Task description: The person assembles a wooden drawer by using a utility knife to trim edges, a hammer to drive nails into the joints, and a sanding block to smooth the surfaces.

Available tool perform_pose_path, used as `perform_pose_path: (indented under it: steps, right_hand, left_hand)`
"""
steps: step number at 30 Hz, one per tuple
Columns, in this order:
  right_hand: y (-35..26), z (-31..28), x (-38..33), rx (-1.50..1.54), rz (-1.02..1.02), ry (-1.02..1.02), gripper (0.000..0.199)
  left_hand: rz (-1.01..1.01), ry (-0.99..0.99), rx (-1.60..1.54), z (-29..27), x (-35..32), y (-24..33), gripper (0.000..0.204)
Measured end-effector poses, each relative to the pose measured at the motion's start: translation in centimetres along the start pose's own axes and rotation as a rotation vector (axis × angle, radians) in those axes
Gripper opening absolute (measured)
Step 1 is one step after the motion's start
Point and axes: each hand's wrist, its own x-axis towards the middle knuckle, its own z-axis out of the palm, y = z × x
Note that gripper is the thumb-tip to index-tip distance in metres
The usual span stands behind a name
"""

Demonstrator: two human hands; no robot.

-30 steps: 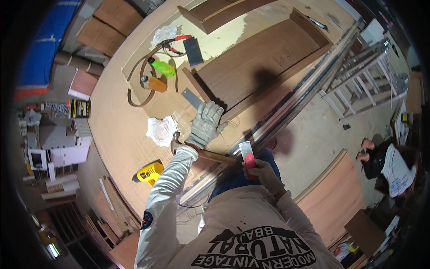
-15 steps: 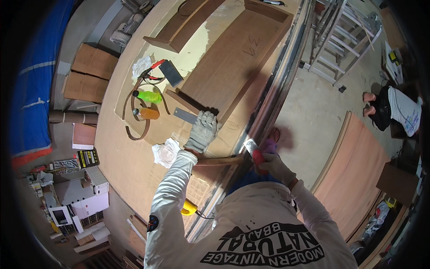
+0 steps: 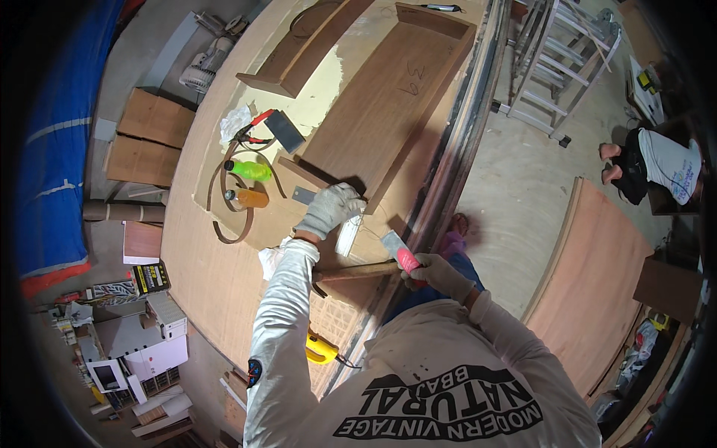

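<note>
A long brown wooden piece with raised edges, like a shallow drawer (image 3: pixel 381 97), lies across the worktable. My left hand (image 3: pixel 328 209), in a pale glove, is closed over its near end. A bright white strip (image 3: pixel 348 236) shows just below those fingers; I cannot tell whether it is held. My right hand (image 3: pixel 442 276), also gloved, grips the red handle of a putty knife (image 3: pixel 403 256), its broad metal blade pointing up and left. Between my forearms lies a wooden-handled tool (image 3: pixel 358 271), partly hidden by my left sleeve. A flat grey plate (image 3: pixel 302 195) sits beside my left hand.
Left of the drawer are a green bottle (image 3: pixel 250 170), an orange bottle (image 3: pixel 249 198), red-handled pliers (image 3: pixel 258 119), a dark block (image 3: pixel 284 131) and curled brown strips. A yellow tool (image 3: pixel 321 349) lies near my left elbow. A ladder (image 3: pixel 553 75) and a person (image 3: pixel 657 164) are at right.
My left hand has shifted slightly left and turned, and the white strip has come into view below it. My right hand has moved left with the putty knife, bringing the blade closer.
</note>
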Motion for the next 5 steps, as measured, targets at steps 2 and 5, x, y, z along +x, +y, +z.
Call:
perform_pose_path:
  steps: [2,5]
  right_hand:
    - [0.0,0.1,0.1,-0.032,0.009,0.049,0.017]
    - [0.0,-0.3,2.2,-0.204,0.042,0.168,0.019]
  left_hand:
    - [-0.054,-0.081,-0.111,-1.1,0.6,-0.7,0.025]
    - [-0.032,-0.136,-0.084,-2.2,2.0,-1.0,0.026]
